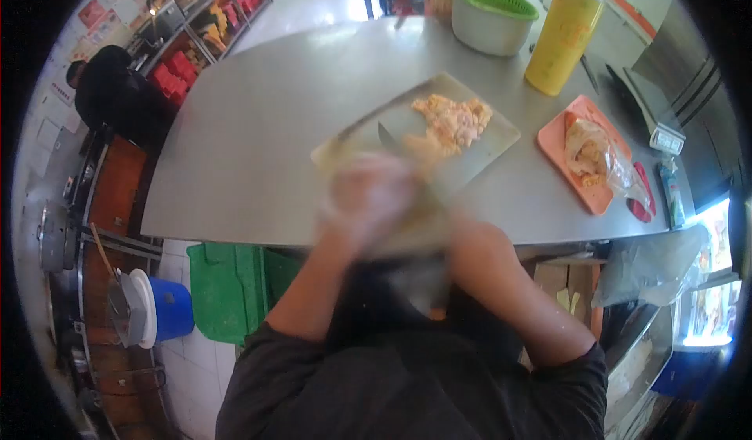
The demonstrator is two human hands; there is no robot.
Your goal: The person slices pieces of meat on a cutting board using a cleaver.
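Observation:
A pale cutting board [486, 154] lies at the near side of the metal table, with a heap of raw, yellowish meat pieces, seemingly chicken [454, 123], on its far part. My left hand [372, 189], whitish as if in a thin plastic glove, is over the board's near left part; motion smears its fingers. Just beyond it shows the dark blade of a knife [387, 137], its tip pointing away to the left. The blade's line runs back toward my right hand [462, 228], blurred at the board's near right edge, which appears closed on the handle. The handle itself is not distinct.
To the right, an orange tray [552, 136] bears a plastic bag of meat [591, 158]. Beyond stand a yellow cylinder [560, 40], a white tub with green strainer [493, 25] and a scale [666, 140]. A blue bucket [174, 307] and green bin [227, 291] stand below left. Another person [117, 91] is at far left.

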